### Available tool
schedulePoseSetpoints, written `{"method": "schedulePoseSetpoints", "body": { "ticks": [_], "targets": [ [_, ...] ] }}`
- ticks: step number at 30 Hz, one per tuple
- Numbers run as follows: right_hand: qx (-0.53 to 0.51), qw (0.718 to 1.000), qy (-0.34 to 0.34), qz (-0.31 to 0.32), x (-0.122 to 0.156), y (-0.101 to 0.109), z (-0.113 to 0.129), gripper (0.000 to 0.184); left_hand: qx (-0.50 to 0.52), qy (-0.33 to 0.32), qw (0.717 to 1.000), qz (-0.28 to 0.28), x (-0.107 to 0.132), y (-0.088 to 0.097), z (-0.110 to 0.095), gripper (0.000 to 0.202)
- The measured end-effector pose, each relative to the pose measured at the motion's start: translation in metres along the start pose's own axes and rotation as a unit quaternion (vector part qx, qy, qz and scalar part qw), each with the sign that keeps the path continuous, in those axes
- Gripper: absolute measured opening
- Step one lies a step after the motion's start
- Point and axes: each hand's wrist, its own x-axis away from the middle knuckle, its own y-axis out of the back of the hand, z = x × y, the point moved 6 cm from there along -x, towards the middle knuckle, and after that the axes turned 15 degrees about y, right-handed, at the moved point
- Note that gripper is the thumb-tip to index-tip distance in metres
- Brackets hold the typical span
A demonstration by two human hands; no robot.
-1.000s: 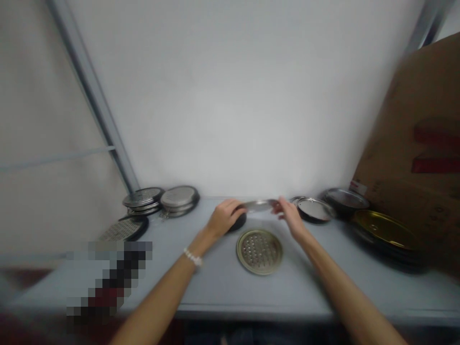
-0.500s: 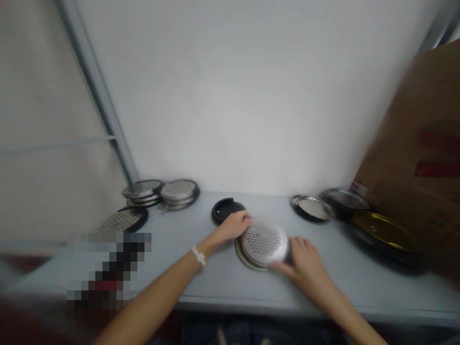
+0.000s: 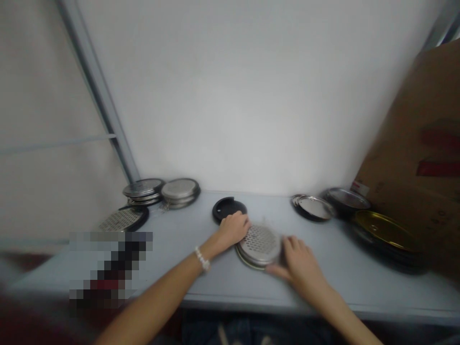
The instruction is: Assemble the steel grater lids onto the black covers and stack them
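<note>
head view, looking down at a pale grey shelf (image 3: 334, 292): both hands apart, a round perforated steel grater disc (image 3: 259, 245) held between them at opposite sides of its rim. left hand (image 3: 233, 230) against the disc's left edge, knuckles up; right hand (image 3: 297, 261) against the right edge, fingers (image 3: 290, 247) curved over the rim. disc tilted slightly, resting on a gold-rimmed round tray (image 3: 246, 256), with only a sliver of that rim showing. white beaded bracelet (image 3: 201, 258) around the left wrist. just beyond the left hand, a notched black round lid (image 3: 228, 209) lying flat. farther left, near a white wall (image 3: 230, 96), two stacks of steel discs (image 3: 143, 190) (image 3: 179, 191) and a black-rimmed grater (image 3: 124, 220). to the right, a steel lid (image 3: 312, 208), a dark pan (image 3: 347, 200), gold-lined lids (image 3: 384, 231) and a cardboard box (image 3: 406, 143) with red print, leaning.
</note>
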Motion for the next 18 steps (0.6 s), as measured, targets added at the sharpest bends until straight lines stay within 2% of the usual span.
{"method": "schedulePoseSetpoints", "body": {
  "ticks": [3, 6, 11, 18],
  "targets": [
    [-0.107, 0.993, 0.022, -0.035, -0.001, -0.003, 0.005, 0.076, -0.008, -0.009, 1.0, -0.002, -0.001, 0.0, 0.0, 0.03],
    [-0.156, 0.987, 0.014, -0.036, 0.0, -0.008, 0.006, 0.079, -0.015, -0.008, 1.0, 0.001, -0.005, 0.0, 0.003, 0.028],
    [-0.226, 0.973, 0.001, -0.038, 0.001, -0.009, 0.006, 0.07, -0.004, 0.003, 1.0, 0.015, -0.008, 0.0, 0.008, 0.031],
    [-0.269, 0.961, 0.015, -0.055, -0.001, 0.001, 0.009, 0.058, 0.03, -0.03, 0.999, 0.019, -0.008, -0.003, 0.006, 0.034]
  ]
}}
